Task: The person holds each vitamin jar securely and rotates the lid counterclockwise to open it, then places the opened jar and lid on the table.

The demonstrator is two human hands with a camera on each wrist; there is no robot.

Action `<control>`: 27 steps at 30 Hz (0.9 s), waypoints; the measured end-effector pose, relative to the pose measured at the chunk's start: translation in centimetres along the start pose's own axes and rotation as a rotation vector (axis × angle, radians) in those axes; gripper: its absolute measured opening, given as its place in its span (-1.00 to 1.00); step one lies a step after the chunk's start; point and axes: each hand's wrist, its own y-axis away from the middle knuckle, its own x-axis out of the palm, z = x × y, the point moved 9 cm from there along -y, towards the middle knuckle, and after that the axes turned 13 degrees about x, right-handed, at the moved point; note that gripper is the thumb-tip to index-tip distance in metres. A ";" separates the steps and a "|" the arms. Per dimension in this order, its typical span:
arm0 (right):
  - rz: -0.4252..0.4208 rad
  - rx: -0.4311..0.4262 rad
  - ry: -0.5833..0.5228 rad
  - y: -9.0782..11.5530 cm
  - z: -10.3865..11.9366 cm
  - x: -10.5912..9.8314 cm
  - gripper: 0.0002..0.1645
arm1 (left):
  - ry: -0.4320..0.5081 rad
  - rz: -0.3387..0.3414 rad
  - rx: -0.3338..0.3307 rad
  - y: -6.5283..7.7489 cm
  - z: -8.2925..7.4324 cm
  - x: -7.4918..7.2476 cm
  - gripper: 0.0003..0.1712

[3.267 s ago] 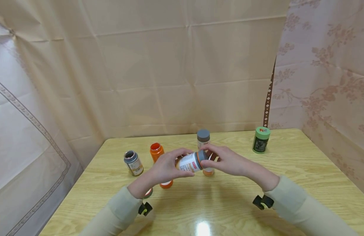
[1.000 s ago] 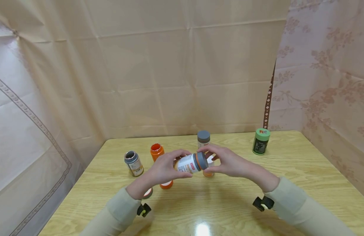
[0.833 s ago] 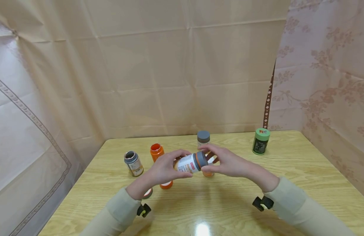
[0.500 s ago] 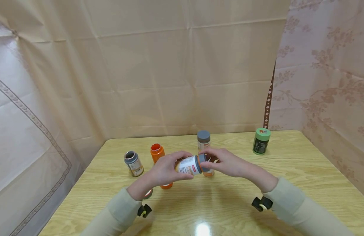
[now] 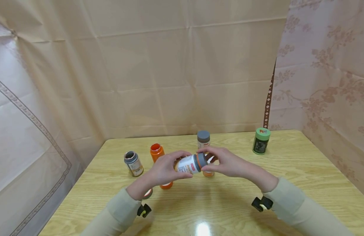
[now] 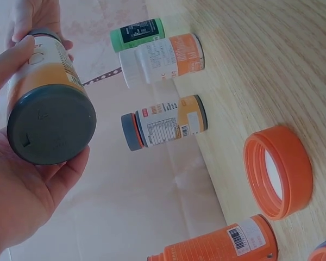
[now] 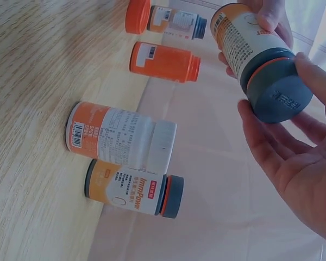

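Left hand (image 5: 162,170) wraps the body of the supplement bottle (image 5: 188,164), held sideways in the air above the table (image 5: 258,170). Right hand (image 5: 226,162) has fingertips curled round its grey cap (image 5: 201,159). Bottle prob. light, rigid plastic w/ slick label (grip body, twist at cap). Vs 0.5 s ago: cap end sits a bit higher, fingers reset on cap.

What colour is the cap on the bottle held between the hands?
Grey, with an orange ring beneath it: the cap on the held bottle shows best in the right wrist view.
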 end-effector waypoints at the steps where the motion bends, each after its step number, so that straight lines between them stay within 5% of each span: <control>1: -0.009 -0.015 0.013 0.0 0.1 -0.1 -0.40 | 0.004 -0.003 -0.002 0.0 0.1 0.0 -0.32; 10: -0.061 -0.059 0.064 0.2 0.7 -0.3 -0.36 | 0.024 -0.035 -0.019 0.1 0.4 -0.3 -0.30; 19: -0.002 0.096 -0.009 -0.1 -0.5 0.0 -0.49 | 0.048 -0.026 -0.018 0.1 0.4 -0.2 -0.32; 27: 0.040 0.113 -0.041 -0.2 -0.8 0.3 -0.53 | 0.035 -0.015 -0.009 0.0 0.2 -0.3 -0.31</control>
